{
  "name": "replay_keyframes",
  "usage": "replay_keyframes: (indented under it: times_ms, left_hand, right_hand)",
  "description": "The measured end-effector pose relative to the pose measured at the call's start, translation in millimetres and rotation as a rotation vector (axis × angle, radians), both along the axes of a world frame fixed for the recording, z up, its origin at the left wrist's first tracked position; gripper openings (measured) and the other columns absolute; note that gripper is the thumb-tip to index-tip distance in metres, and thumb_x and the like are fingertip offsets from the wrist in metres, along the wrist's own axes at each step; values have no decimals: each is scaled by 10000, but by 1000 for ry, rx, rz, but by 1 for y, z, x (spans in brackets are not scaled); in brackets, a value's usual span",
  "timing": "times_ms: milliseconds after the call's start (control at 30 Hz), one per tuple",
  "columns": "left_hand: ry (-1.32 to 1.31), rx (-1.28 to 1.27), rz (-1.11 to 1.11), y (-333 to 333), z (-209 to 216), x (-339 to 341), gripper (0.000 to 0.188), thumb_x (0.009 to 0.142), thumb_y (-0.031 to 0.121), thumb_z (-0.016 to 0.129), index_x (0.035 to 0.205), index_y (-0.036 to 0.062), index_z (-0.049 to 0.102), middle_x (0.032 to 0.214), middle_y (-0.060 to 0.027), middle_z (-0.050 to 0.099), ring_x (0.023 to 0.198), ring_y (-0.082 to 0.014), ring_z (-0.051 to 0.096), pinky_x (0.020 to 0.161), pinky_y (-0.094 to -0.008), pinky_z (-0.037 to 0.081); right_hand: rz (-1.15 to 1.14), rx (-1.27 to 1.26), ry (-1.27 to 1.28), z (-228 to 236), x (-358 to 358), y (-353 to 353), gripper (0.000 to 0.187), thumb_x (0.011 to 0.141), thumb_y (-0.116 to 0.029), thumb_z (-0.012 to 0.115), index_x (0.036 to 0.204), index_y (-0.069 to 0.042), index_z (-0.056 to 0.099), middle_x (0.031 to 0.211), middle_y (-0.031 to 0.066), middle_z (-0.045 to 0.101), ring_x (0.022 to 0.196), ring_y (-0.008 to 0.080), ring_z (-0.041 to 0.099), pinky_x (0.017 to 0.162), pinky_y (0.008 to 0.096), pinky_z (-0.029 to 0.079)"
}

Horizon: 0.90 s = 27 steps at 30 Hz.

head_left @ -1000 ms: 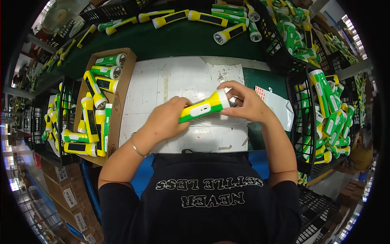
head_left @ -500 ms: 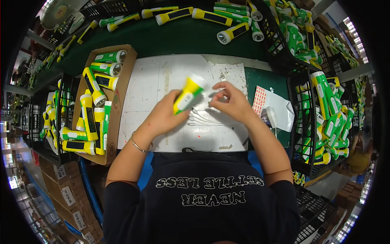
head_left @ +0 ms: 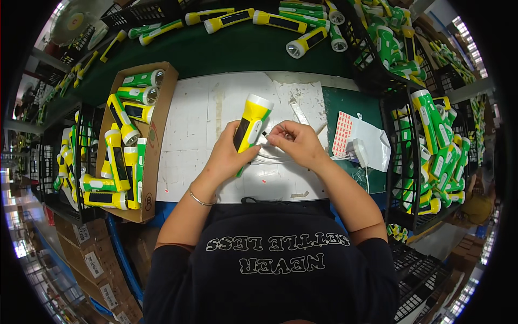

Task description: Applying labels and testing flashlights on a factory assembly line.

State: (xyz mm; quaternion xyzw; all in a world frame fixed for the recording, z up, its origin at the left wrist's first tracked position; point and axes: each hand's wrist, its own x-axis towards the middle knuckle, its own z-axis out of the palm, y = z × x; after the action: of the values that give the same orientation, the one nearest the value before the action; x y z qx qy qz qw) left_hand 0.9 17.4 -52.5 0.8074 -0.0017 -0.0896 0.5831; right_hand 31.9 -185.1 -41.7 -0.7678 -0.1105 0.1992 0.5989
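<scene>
- Head view, the held flashlight (head_left: 251,121): yellow and green with a white head, raised over the white work board (head_left: 189,127), head end pointing away from the person, dark panel turned toward the left.
- Head view, left hand (head_left: 229,150): wrapped around the flashlight's lower body, thumb across the near side.
- Head view, right hand (head_left: 298,144): thumb and forefinger pinch a small dark-tipped plug (head_left: 265,134) just beside the flashlight's right flank; contact between the two cannot be confirmed.
- Head view, surroundings: white cables (head_left: 278,160) lie on the board beneath the right hand; a white adapter (head_left: 360,153) and a red-marked label sheet (head_left: 342,135) are to the right, an open carton (head_left: 168,97) of similar flashlights to the left.
- Handling, assessed: the flashlight appears light, rigid and smooth, liable to slip or roll; best gripped around its narrow barrel, clear of lens and panel. The plug appears small and stiff, its tip easily bent; pinch its body.
</scene>
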Motion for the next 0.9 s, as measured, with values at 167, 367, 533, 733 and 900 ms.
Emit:
replay_keyframes:
  times_ms: [167,367,533,733,900]
  left_hand:
    - [-55,85,-85,-15,4,-1,592,700,196,717,1182,5,429,1060,-182,542,962,-291,560,840,-352,447]
    - [-368,517,-8,-24,24,-10,590,709,150,709,1208,44,414,1043,-152,496,890,-324,556,771,-371,475]
    - [-346,527,19,-25,25,-9,592,704,154,709,1211,68,414,1033,-154,475,890,-355,549,724,-414,485]
    - [-126,-17,170,-3,0,16,546,773,165,694,1203,0,401,1058,-140,540,930,-219,559,802,-313,459]
    - [65,-804,1,-47,40,9,600,837,91,616,1340,33,293,1122,-92,498,1036,-163,497,903,-282,408]
  right_hand:
    - [-48,111,110,6,3,-11,160,818,-136,656,867,12,618,783,27,626,724,59,554,678,201,447]
    - [-45,121,129,10,3,-8,157,815,-141,661,845,8,619,741,19,611,692,59,538,640,199,426]
    - [-97,181,167,7,2,-5,144,811,-132,661,831,6,622,728,15,607,672,50,530,612,186,410]
    - [-1,-99,-180,11,-13,-15,291,753,-270,709,830,-3,621,773,74,649,717,151,610,671,265,478]
    - [48,-50,-179,9,-12,3,493,688,-361,736,1002,-22,563,837,120,592,774,212,577,686,311,455]
